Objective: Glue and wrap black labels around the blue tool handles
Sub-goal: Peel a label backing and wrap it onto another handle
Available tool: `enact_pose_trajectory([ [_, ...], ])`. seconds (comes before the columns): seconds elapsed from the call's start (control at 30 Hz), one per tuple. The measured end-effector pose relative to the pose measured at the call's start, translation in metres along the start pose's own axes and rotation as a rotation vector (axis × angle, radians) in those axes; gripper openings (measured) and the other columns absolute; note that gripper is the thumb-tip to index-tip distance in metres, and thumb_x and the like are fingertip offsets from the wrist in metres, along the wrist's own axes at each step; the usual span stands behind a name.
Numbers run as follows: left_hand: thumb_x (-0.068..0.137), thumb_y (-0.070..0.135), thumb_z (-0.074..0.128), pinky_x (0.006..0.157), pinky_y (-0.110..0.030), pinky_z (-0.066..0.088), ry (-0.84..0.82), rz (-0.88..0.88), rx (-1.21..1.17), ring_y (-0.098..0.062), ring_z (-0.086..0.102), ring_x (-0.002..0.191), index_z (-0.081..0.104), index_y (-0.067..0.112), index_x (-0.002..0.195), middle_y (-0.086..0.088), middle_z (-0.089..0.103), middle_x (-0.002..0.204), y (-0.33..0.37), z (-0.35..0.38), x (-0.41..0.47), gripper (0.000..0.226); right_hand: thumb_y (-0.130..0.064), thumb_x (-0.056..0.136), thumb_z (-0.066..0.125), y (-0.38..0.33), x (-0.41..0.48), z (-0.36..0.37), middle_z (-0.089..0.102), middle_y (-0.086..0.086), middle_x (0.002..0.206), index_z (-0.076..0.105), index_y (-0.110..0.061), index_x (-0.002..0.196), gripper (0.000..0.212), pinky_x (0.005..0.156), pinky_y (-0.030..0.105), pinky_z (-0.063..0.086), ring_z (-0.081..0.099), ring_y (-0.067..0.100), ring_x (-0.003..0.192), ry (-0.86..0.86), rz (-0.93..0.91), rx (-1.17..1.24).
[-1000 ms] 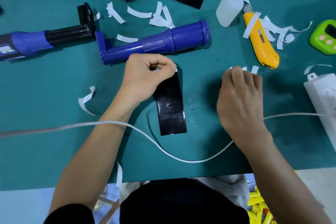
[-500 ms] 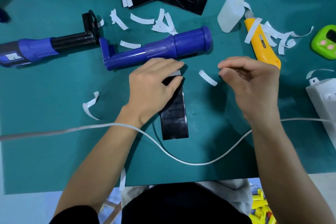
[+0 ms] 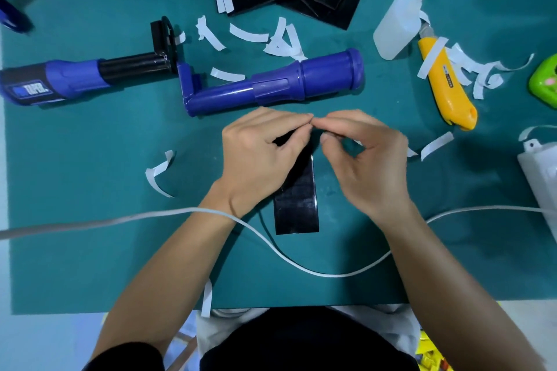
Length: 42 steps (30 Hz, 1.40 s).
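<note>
i have left hand [image 3: 256, 156] and right hand [image 3: 364, 159] fingers pinching the black label [image 3: 297, 208] at its far end on the bench [image 3: 90, 250]; the blue tool handle [image 3: 271, 89] beside it is bare, a second handle [image 3: 132, 68] looks wrapped.

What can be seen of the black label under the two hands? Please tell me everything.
The black label is a glossy rectangular strip that looks like thin plastic film. It lies on the teal mat, its long side pointing toward the person, its near end cut square and free. The left hand covers its far half and grips it; the fingertips of the right hand meet the left's there and seem to pinch its far edge, which is hidden.
</note>
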State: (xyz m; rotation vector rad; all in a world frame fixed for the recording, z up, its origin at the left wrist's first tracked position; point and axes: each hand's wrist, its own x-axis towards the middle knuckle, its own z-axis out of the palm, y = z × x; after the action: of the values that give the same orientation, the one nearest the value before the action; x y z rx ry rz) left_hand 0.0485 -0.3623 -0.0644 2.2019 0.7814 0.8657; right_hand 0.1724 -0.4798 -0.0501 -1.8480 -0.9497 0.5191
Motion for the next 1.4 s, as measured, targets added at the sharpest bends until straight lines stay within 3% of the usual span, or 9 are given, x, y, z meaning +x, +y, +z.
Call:
enact_pose_trajectory([
  [0.57,0.076,0.0,0.073,0.064,-0.026,0.047,0.146,0.027,0.182,-0.022,0.06,0.059,0.076,0.009,0.068,0.001,0.07,0.065,-0.004,-0.01,0.01,0.013,0.002,0.09,0.069,-0.003,-0.003,0.009,0.073,-0.01,0.098,0.08,-0.015,0.103,0.024,0.083,0.016,0.051,0.069,0.005,0.087,0.068,0.122,0.063],
  [0.67,0.079,0.004,0.065,0.063,-0.023,0.044,0.128,-0.094,0.114,-0.015,0.055,0.06,0.069,0.009,0.067,0.004,0.064,0.063,-0.007,-0.016,0.014,0.014,-0.013,0.092,0.074,-0.006,-0.002,0.009,0.065,-0.01,0.088,0.079,-0.012,0.094,0.006,0.076,0.018,0.044,0.062,0.012,0.076,0.044,0.104,-0.191],
  [0.8,0.085,0.005,0.049,0.054,-0.026,0.027,0.063,-0.101,0.131,-0.014,0.033,0.055,0.048,0.014,0.06,0.01,0.036,0.059,-0.011,-0.022,0.016,0.027,-0.057,0.088,0.072,-0.014,-0.005,0.023,0.061,0.006,0.068,0.062,-0.01,0.073,0.05,0.066,0.035,0.031,0.058,0.031,0.061,-0.066,0.044,-0.727],
  [0.97,0.091,0.014,0.06,0.046,-0.032,0.026,0.076,-0.066,0.328,-0.022,0.025,0.049,0.029,0.021,0.054,0.004,0.02,0.054,-0.017,-0.022,0.021,0.049,-0.064,0.08,0.076,-0.03,-0.003,0.042,0.061,-0.001,0.061,0.056,-0.017,0.082,0.052,0.06,0.031,0.03,0.057,0.022,0.049,-0.208,0.024,-1.039],
  [1.03,0.088,0.014,0.069,0.045,-0.036,0.039,0.139,-0.011,0.375,-0.022,0.038,0.049,0.055,0.017,0.051,0.002,0.037,0.049,-0.025,-0.018,0.018,0.04,-0.057,0.08,0.08,-0.029,0.003,0.043,0.062,-0.001,0.061,0.046,-0.02,0.082,0.051,0.06,0.031,0.024,0.049,0.024,0.048,-0.219,0.042,-0.929],
  [1.1,0.087,0.01,0.076,0.061,-0.034,0.055,0.136,0.096,0.332,-0.022,0.063,0.064,0.083,0.017,0.084,0.002,0.072,0.07,-0.029,-0.018,0.014,0.01,-0.052,0.085,0.077,-0.02,0.005,0.04,0.064,-0.001,0.068,0.042,-0.022,0.086,0.047,0.062,0.033,0.023,0.05,0.026,0.057,-0.248,0.112,-0.747],
  [1.17,0.087,0.001,0.076,0.081,-0.028,0.059,0.146,0.124,0.277,-0.019,0.073,0.086,0.082,0.013,0.109,0.0,0.08,0.098,-0.028,-0.016,0.012,0.026,-0.049,0.085,0.078,-0.013,0.006,0.036,0.06,-0.006,0.065,0.046,-0.021,0.082,0.042,0.06,0.035,0.026,0.053,0.025,0.061,-0.259,0.148,-0.598],
  [1.27,0.099,0.025,0.074,0.074,-0.031,0.061,0.194,0.007,0.138,-0.013,0.076,0.08,0.08,0.013,0.114,0.004,0.08,0.095,-0.021,-0.015,0.012,0.021,-0.04,0.083,0.075,-0.008,0.007,0.027,0.049,-0.01,0.055,0.04,-0.026,0.07,0.04,0.057,0.029,0.03,0.047,0.01,0.056,-0.225,0.215,-0.365],
  [1.4,0.091,0.031,0.077,0.087,-0.023,0.056,-0.075,-0.307,-0.255,-0.009,0.074,0.103,0.079,0.031,0.117,0.019,0.078,0.108,-0.011,-0.014,0.013,0.026,-0.031,0.08,0.073,-0.003,0.014,0.016,0.052,-0.003,0.058,0.053,-0.019,0.076,0.024,0.055,0.036,0.042,0.045,0.02,0.055,-0.226,0.277,0.081],
])
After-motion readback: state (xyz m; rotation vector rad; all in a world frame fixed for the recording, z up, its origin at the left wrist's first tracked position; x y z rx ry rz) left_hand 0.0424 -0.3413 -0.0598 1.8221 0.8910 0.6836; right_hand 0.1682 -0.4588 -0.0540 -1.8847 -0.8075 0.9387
